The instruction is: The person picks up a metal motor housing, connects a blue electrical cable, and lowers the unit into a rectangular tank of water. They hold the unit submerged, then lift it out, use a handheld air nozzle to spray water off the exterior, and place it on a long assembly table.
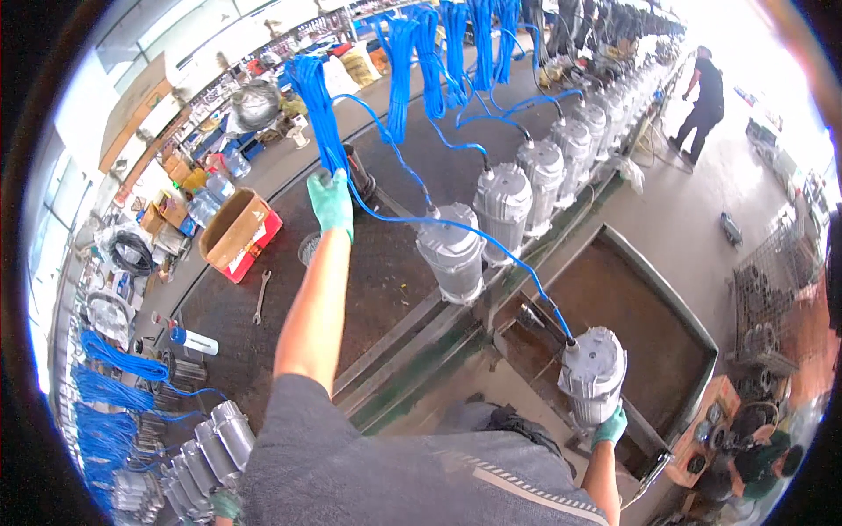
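My left hand [331, 200], in a green glove, is stretched forward over the bench and closed on the lower end of a bundle of blue cable [314, 110]. From there a single blue strand arcs right and down into the top of a grey ribbed motor housing [593, 377]. My right hand [611, 425], also gloved in green, grips this motor low on its side, off the bench's near edge; some fingers are hidden behind it. Nearest along the bench edge stands another grey motor [452, 254], its own blue cable leading up to a hanging bundle.
Similar motors [504, 206] run in a row into the distance. A cardboard box [239, 232], a wrench [262, 296] and a bottle [195, 341] lie left. Below my right hand is a metal-framed tray [649, 307]. One person [702, 105] stands far right; another [767, 465] is lower right.
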`<state>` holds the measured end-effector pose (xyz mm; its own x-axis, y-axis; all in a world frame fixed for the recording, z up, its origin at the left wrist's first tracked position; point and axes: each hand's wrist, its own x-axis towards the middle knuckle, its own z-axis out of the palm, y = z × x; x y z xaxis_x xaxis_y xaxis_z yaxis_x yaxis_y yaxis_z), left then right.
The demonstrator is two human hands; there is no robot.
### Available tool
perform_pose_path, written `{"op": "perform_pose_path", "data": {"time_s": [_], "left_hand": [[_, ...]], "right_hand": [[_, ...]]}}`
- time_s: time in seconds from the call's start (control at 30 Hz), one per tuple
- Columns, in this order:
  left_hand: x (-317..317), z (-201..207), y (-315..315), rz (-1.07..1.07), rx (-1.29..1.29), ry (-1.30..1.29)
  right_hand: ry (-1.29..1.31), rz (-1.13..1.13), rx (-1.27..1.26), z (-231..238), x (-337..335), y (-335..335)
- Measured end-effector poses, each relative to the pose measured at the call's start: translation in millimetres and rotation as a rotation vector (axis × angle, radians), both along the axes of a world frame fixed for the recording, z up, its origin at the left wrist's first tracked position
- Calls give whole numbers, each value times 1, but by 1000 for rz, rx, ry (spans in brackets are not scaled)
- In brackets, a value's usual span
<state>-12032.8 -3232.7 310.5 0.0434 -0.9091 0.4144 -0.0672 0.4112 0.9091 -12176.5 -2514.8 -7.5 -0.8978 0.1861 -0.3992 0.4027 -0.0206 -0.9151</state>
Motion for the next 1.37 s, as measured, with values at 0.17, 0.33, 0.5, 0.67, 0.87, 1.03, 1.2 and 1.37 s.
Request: {"op": "perform_pose_path", "data": {"time_s": [0.17, 0.33, 0.5, 0.67, 0.87, 1.03, 1.2, 1.37], "left_hand": [[-12, 29, -122, 148, -91, -518], [-41, 31, -153, -294, 140, -297], [-52, 2, -114, -240, -17, -351], [-7, 39, -57, -408, -109, -48], [50, 151, -4, -441, -371, -96], [102, 144, 104, -691, 85, 50], [123, 37, 111, -725, 422, 7], [123, -174, 83, -304, 137, -838]], "right_hand": [[23, 52, 198, 11, -6, -3], [81, 9, 138, 6, -8, 4], [65, -39, 105, 5, -5, 6], [42, 37, 135, -6, -7, 1], [-6, 26, 17, 24, 1, -16], [56, 35, 107, 8, -6, -5], [-1, 7, -38, 23, 3, -16], [-56, 85, -24, 47, 8, -15]]}}
